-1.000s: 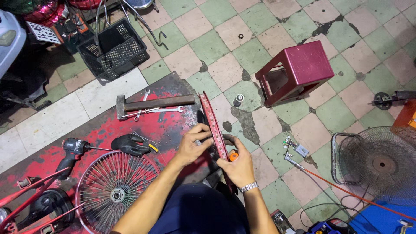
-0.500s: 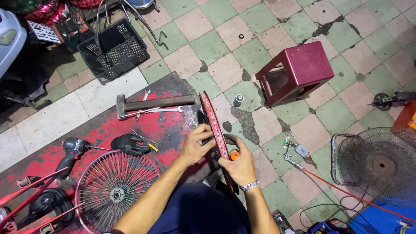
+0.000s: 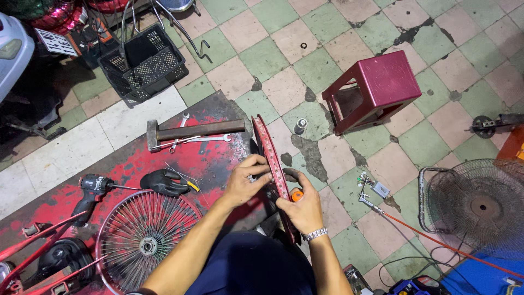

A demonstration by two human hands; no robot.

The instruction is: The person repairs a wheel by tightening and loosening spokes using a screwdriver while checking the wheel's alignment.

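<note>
Stood on edge between the knees: a red wheel rim point(image 3: 269, 155), seen almost edge-on, lower part cut off behind the hands and dark trousers. Left hand point(image 3: 246, 183) curled against the rim's left face, fingertips pressed to the metal, perhaps pinching a small fitting, too small to make out. Right hand point(image 3: 302, 206) wrapped round an orange-handled tool point(image 3: 295, 195), only the handle end visible, tip hidden behind the rim. Lay just left, on the red-stained mat point(image 3: 136, 164): black glove point(image 3: 164, 182), cordless drill point(image 3: 90, 188), hammer point(image 3: 191, 131), spanners beside it. Spoked wheel point(image 3: 143, 240) near the left forearm, partly cut by the bottom edge. Tipped over well apart to the right: maroon stool point(image 3: 376, 90).
</note>
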